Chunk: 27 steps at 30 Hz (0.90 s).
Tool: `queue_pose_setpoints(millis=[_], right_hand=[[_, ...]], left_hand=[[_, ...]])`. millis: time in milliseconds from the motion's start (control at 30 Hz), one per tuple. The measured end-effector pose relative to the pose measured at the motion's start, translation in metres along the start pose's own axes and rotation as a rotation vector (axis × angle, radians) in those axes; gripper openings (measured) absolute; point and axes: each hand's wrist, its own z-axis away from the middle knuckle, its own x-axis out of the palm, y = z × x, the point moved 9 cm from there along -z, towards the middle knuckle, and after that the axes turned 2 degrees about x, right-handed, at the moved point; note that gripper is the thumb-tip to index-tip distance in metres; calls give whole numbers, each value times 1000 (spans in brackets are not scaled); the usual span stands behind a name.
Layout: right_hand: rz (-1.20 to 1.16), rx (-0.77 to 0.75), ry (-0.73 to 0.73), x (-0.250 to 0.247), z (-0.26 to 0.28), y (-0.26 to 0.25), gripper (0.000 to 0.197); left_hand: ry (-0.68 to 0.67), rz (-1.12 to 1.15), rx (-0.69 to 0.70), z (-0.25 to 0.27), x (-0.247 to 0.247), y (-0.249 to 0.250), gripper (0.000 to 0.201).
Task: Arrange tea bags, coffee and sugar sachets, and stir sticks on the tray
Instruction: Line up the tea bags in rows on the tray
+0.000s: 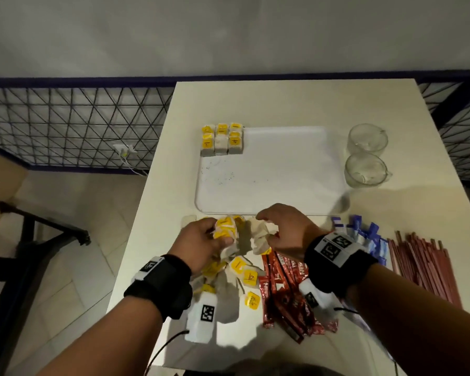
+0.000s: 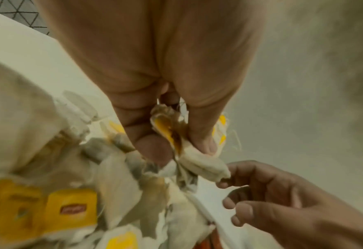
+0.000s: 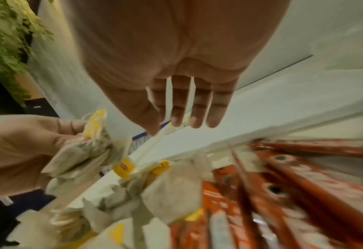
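Near the front rim of the white tray (image 1: 269,185), my left hand (image 1: 215,234) grips a bunch of tea bags (image 1: 225,229) with yellow tags. The left wrist view shows thumb and fingers pinching that bunch (image 2: 201,163). My right hand (image 1: 272,221) hovers just to its right, holding nothing; its fingers (image 3: 197,109) are straight in the right wrist view, and one fingertip reaches the end of the bunch. Several tea bags (image 1: 222,141) stand in rows at the tray's far-left corner. Loose tea bags (image 1: 239,270) lie under my wrists.
Red coffee sachets (image 1: 285,289) lie by the right wrist, with blue-white sugar sachets (image 1: 364,234) and reddish stir sticks (image 1: 423,261) further right. Two glass cups (image 1: 368,138) (image 1: 364,170) stand right of the tray. The table's left edge (image 1: 147,213) is close to my left hand.
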Motion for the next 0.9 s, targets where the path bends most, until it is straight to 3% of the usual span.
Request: queue_pose_setpoints(millis=[100,200,333,433,533,633,733,900], right_hand=[[-313,-51,15,-1,-4,-31,50],[-751,20,-23,6,-12,-49,52],[-1195,166,51,4,-23,-53,11],[-1427,154,59,0,-24,-51,5],[-1548,95,50,-4,-20,-49,13],[-1583,54,24,-8,-16,-50,19],[-1570,48,6,-10,-13,-50,20],[-1406,53,-7,-17,-9,-42,12]], left_hand=[[27,195,32,-5,-16,8,13],[56,353,55,-9,-27,18,16],[112,381,141,-11,-31,40,20],[237,467,181,-7,-30,50,28],[281,614,158,-4,-23,48,47],[213,825,85,-5,-3,45,60],[71,1016,27,-6,19,52,44],[-96,1143,-12,-9,39,62,37]])
